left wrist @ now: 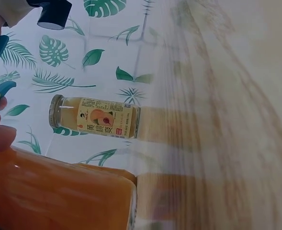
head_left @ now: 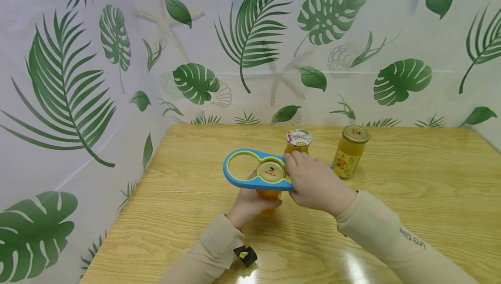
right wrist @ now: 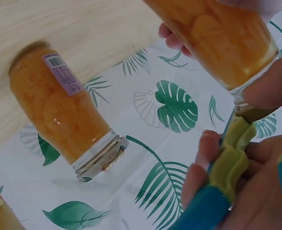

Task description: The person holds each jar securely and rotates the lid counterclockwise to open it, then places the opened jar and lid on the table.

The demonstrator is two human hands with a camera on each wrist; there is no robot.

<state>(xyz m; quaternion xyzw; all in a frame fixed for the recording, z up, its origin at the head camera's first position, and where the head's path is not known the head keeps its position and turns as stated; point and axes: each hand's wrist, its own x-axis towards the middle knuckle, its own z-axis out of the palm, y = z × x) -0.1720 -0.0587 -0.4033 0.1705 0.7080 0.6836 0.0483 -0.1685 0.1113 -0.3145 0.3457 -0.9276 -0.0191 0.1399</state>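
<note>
My left hand (head_left: 249, 208) grips a glass jar (head_left: 269, 195) of orange fruit pieces near the front middle of the table. One ring of a blue and yellow multi-ring jar opener (head_left: 250, 184) lies around its gold lid (head_left: 271, 170). The opener's right part is in the grip of my right hand (head_left: 318, 184). In the right wrist view, the opener's yellow inner edge (right wrist: 234, 163) meets the lid, and the right thumb lies by the jar's neck. The held jar (left wrist: 59, 191) fills the lower left of the left wrist view.
Behind my right hand stands another orange fruit jar (head_left: 298, 138) with a patterned white lid. Farther right is a jar (head_left: 348, 153) with a yellow label and gold lid. The wooden table (head_left: 188, 166) ends at a leaf-print covering (head_left: 242, 97) at the back and left.
</note>
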